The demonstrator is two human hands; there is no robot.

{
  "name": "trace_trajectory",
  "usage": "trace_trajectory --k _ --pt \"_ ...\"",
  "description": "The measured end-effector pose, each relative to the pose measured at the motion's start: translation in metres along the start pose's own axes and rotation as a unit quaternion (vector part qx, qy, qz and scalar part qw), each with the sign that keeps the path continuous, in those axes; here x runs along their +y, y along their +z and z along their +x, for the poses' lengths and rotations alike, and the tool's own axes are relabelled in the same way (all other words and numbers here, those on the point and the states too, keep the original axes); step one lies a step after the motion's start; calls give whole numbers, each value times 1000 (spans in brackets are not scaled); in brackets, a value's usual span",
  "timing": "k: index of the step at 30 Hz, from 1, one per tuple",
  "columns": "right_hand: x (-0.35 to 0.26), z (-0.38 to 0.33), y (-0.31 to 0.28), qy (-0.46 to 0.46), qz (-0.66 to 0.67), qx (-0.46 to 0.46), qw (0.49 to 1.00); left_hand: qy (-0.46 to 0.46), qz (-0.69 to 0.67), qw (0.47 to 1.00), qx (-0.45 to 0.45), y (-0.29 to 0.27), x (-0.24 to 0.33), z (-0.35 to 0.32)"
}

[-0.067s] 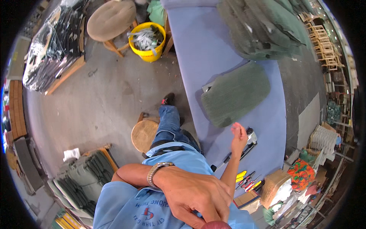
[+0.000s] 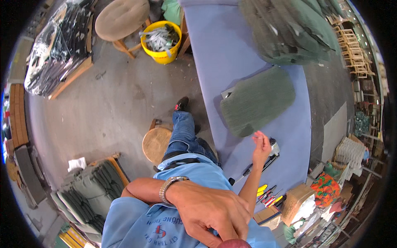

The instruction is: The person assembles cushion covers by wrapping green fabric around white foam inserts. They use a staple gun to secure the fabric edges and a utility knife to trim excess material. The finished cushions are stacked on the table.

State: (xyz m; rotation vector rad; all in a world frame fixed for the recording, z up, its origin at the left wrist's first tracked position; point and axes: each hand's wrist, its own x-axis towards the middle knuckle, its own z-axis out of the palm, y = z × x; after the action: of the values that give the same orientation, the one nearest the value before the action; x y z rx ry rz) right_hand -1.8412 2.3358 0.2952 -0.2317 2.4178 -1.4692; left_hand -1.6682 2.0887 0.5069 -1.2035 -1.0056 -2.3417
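Two hands show, and between them sits the person's light-blue shirt. Far to the left, a plastic-wrapped bundle (image 2: 58, 45) of dark goods lies on the concrete floor, with a round padded stool (image 2: 122, 18) and a yellow bucket (image 2: 162, 41) of scraps beyond it. Lower on that side, a stack of green cushions (image 2: 93, 186) leans near a small round wooden stool (image 2: 156, 143), which stands just beside the person's jeans leg. The left hand (image 2: 213, 213), a metal watch (image 2: 170, 187) on its wrist, is pressed close to the camera against the chest, fingers bent downward; whether it holds anything cannot be told. Rightward runs the long lavender surface (image 2: 215, 53). The right hand (image 2: 261, 146) rises over it with fingers loosely spread and empty, just beside a black staple gun (image 2: 264, 160) lying on the surface. A green seat pad (image 2: 257, 100) rests a little beyond that hand, and bigger green pads (image 2: 289, 29) pile farther up. Yellow and red hand tools (image 2: 266, 194) lie near the surface's lower right end.
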Motion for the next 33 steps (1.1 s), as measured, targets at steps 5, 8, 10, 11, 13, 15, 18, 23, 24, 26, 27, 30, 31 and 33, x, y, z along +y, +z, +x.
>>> trace_trajectory --k 5,8,10,11,13,15,18,23,24,26,27,30,31,33 --pt "-42 22 16 -8 25 28 999 11 -30 996 79 3 6 -31" --pt "-80 45 62 -17 30 -6 999 24 -27 993 117 -10 15 -46" --pt "-101 62 94 -46 11 -34 998 30 -10 993 117 -29 25 -51" --pt "-107 72 106 -61 10 -45 997 29 -5 994 109 -38 32 -49" --pt "-119 91 138 -88 7 -65 994 36 11 992 123 -51 43 -51" --pt "-124 109 163 -98 -27 -84 991 52 30 984 170 -58 55 -56" --pt "-119 144 191 -121 -91 -105 983 41 26 989 141 -96 82 -65" --pt "-140 220 254 -214 -152 -92 961 103 -30 979 175 -161 110 -74" --pt "-152 239 272 -226 -169 -100 954 111 -36 976 183 -172 119 -75" --pt "-172 284 316 -251 -208 -104 940 109 -36 968 223 -190 134 -78" --pt "-184 308 346 -268 -266 -78 923 110 -35 964 241 -202 140 -80" --pt "-166 375 416 -240 -359 4 902 111 -20 955 274 -239 160 -93" --pt "-154 389 431 -219 -376 27 900 107 -16 953 283 -255 165 -98" --pt "-146 383 454 -212 -444 52 869 87 -25 949 303 -287 179 -106"
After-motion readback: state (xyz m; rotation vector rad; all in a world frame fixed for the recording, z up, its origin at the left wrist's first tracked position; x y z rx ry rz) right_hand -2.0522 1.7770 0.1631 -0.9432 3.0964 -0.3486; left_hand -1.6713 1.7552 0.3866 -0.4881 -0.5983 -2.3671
